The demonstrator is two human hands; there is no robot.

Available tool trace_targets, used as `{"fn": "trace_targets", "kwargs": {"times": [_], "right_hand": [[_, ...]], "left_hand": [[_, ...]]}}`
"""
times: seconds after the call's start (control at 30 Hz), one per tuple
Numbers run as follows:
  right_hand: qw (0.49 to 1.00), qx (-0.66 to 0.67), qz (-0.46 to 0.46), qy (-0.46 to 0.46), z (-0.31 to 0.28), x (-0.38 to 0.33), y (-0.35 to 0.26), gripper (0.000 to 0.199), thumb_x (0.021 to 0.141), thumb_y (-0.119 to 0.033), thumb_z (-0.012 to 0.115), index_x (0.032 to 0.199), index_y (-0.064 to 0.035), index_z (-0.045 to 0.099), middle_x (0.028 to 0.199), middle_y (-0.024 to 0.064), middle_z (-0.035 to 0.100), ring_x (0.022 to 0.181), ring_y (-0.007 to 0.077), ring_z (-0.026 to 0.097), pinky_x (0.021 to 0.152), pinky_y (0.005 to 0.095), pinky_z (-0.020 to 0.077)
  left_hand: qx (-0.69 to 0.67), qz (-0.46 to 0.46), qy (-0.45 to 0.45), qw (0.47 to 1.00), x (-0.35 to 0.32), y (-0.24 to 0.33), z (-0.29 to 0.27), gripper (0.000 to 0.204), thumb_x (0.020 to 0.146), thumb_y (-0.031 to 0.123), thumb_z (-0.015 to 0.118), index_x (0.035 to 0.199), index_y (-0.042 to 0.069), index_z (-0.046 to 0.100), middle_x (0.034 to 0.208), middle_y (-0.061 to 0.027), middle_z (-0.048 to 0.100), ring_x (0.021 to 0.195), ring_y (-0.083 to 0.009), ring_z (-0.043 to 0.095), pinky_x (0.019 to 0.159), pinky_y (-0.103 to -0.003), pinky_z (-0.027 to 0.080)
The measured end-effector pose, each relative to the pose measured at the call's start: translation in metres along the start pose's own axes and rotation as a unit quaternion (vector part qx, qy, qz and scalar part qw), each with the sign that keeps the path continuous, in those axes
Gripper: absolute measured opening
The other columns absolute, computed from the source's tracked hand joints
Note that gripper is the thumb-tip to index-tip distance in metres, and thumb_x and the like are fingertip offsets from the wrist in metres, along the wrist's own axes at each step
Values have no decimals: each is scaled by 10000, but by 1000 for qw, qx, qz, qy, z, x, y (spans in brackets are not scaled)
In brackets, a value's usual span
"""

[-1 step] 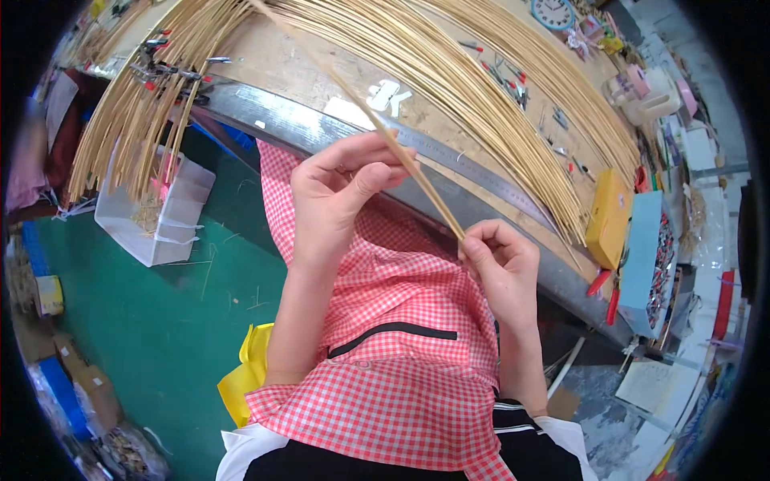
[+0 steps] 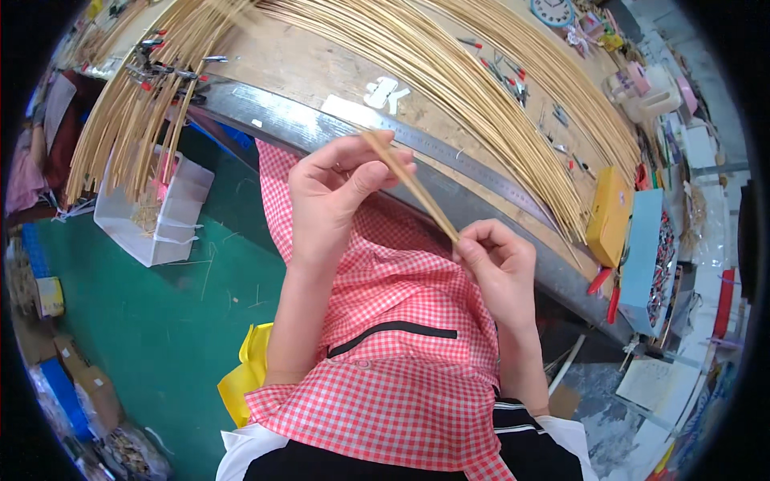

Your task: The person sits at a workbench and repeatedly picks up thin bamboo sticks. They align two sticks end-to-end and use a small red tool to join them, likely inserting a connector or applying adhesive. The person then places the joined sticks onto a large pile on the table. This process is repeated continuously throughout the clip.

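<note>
Head view: left hand (image 2: 333,196) and right hand (image 2: 497,264) each pinch one thin bamboo strip (image 2: 411,183).

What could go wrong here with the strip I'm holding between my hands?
1. The thin bamboo strip is pinched at both ends, by the left hand and the right hand; bending it further might snap it or drive splinters into bare fingers.
2. The fanned strips overhang the bench edge just above the hands; a raised hand could catch and dislodge them.
</note>
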State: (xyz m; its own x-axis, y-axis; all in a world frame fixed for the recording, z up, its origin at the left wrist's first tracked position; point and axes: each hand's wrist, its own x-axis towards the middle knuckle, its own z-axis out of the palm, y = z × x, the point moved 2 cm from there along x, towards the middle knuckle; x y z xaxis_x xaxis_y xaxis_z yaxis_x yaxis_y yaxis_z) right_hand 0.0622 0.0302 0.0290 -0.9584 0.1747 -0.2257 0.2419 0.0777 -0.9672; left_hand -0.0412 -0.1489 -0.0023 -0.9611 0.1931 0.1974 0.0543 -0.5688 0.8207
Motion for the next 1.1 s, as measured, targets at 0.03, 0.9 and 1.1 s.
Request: {"fn": "trace_targets", "kwargs": {"times": [0.03, 0.9, 1.1], "right_hand": [[1000, -12, -5, -14, 3, 0, 1, 45, 876, -13, 601, 888, 30, 603, 759, 4, 591, 681, 43, 515, 609, 189, 419], [945, -204, -243, 82, -6, 5, 8, 53, 813, 53, 606, 827, 36, 558, 770, 131, 593, 651, 233, 583, 598, 297, 462], [931, -244, -267, 41, -5, 4, 8, 56, 803, 56, 604, 838, 36, 565, 771, 156, 587, 673, 295, 598, 610, 338, 477]], "left_hand": [[-2, -21, 7, 1000, -2, -1, -2, 349, 871, 135, 649, 1122, -93, 567, 959, -222, 667, 871, -287, 683, 778, -367, 580], [6, -82, 33, 996, -1, -27, -10, 223, 887, 85, 617, 999, -108, 626, 883, -217, 684, 782, -288, 701, 614, -277, 593], [13, -100, 29, 995, -1, -26, -8, 241, 877, 81, 627, 1009, -121, 616, 873, -231, 680, 770, -301, 700, 639, -307, 601]]}}
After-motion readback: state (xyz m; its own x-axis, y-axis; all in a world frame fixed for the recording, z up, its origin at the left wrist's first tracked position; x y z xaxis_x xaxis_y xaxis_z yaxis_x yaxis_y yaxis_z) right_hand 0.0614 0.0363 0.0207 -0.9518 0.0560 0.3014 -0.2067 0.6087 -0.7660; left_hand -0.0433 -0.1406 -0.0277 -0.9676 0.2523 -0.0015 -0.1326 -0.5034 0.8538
